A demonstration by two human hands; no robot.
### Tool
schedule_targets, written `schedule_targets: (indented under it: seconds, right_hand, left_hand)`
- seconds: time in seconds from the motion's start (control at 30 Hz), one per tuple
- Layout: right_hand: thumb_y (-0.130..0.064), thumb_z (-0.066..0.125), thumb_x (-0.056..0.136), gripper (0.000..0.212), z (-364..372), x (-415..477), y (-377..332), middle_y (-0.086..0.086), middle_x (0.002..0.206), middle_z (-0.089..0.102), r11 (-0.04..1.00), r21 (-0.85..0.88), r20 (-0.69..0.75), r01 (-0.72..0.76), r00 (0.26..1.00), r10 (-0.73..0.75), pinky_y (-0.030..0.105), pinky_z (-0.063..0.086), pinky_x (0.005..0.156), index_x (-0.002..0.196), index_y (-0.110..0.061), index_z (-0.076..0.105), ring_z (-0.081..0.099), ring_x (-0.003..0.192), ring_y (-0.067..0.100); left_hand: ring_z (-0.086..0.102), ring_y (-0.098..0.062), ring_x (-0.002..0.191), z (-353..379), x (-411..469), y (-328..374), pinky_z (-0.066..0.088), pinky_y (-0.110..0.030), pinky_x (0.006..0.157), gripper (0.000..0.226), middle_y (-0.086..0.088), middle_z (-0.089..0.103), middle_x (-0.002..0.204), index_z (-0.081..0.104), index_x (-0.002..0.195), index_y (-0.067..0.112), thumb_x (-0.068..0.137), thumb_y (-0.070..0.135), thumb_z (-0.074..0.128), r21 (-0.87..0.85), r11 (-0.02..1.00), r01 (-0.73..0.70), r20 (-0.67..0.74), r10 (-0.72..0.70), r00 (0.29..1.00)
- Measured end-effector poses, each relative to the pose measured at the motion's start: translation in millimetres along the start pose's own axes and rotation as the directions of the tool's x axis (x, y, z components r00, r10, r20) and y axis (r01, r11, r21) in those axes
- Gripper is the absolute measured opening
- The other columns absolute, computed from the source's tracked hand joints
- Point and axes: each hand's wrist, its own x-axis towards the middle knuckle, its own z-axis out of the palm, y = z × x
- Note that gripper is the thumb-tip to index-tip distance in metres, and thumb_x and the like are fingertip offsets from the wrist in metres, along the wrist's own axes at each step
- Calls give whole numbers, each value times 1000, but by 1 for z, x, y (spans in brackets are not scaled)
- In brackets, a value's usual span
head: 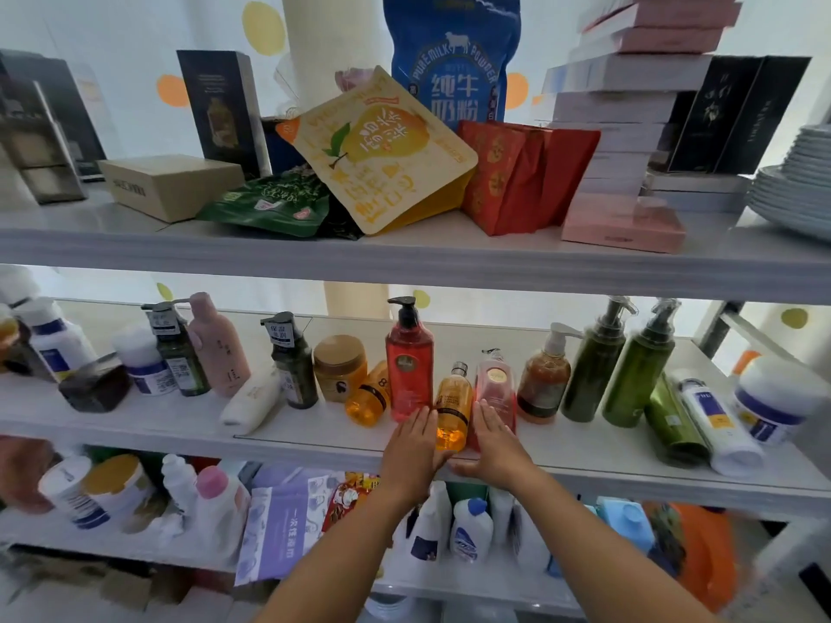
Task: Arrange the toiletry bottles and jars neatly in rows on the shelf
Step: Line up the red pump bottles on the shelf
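Observation:
An amber bottle (pixel 453 406) with a silver cap stands near the front edge of the middle shelf (pixel 314 436). My left hand (pixel 416 447) lies flat against its left side and my right hand (pixel 494 438) against its right side, fingers straight, cupping it between the palms. Behind it stand a tall red pump bottle (pixel 409 366) and a pink bottle (pixel 494 384). An orange bottle (pixel 371 395) lies tilted to the left. A brown jar (pixel 339 366), dark pump bottles (pixel 292 361) and green bottles (pixel 638 361) fill the row.
A white tube (pixel 252 400) and a white bottle (pixel 719 424) lie on their sides on the middle shelf. The upper shelf holds snack bags (pixel 382 150), boxes and stacked plates (pixel 800 182). The lower shelf (pixel 135 546) holds more bottles and packets.

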Motion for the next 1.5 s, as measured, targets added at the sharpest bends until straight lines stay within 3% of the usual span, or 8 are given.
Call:
schedule_targets:
  seconds: [0.13,0.27,0.43,0.6,0.9,1.23,1.37,1.5]
  right_hand:
    - [-54,65,79,114,-5,7,-15,3,160,-13,1000,15,4,21,1000,-21,36,8,121,150,-12,-14,-6,149,20]
    - [-53,66,78,113,-14,18,-25,0,161,-10,998,55,-3,23,1000,-23,38,14,119,151,-15,-11,1,149,21]
    - [-49,67,79,112,-29,32,-43,4,160,-11,989,139,12,58,998,-60,35,9,121,150,-11,-11,-5,149,20]
    - [-39,70,81,106,-35,37,-55,5,161,6,967,249,77,58,994,-79,35,19,117,151,-14,-6,11,147,23]
    - [-29,73,80,98,-25,43,-55,5,142,47,866,496,191,-68,981,-32,31,39,101,152,-23,6,45,129,25]
    - [-11,78,73,64,-18,52,-70,5,127,61,610,792,-60,12,997,58,43,50,96,130,-13,50,55,121,24]
    - [-15,77,76,51,-14,45,-81,8,114,66,475,880,-56,-2,992,109,27,52,73,122,-9,55,63,102,25]
    - [-13,75,77,44,-14,38,-81,6,104,68,452,892,-15,-26,996,87,33,52,83,117,-7,60,64,100,25]
  left_hand:
    - [55,-19,110,-22,5,-6,45,-27,87,44,-5,56,124,43,127,15,94,42,50,-347,916,202,-214,-287,934]
    - [48,-26,125,-50,27,-12,43,-35,97,66,-11,47,136,32,137,9,87,36,65,-586,761,279,-205,-472,857]
    - [34,-30,137,-74,61,-25,34,-46,111,100,-13,35,148,15,148,8,75,40,76,-695,659,288,-76,-466,882]
    - [54,-29,116,-77,79,-21,42,-31,90,73,-14,53,124,34,129,4,74,23,79,-744,613,266,-39,-438,898]
    - [55,-17,88,-79,77,-34,42,-26,73,65,-6,61,105,51,108,9,61,36,85,-663,701,263,-94,-426,900]
    - [59,-18,88,-100,64,-33,49,-27,76,60,-3,64,101,55,111,9,63,31,86,-750,649,129,-153,-360,920]
    - [60,-17,88,-103,58,-32,48,-27,79,56,-1,65,99,58,111,9,66,30,84,-776,618,125,-136,-357,924]
    - [61,-17,86,-101,51,-35,50,-29,81,45,-2,67,97,60,103,13,69,33,81,-803,575,156,-84,-368,926]
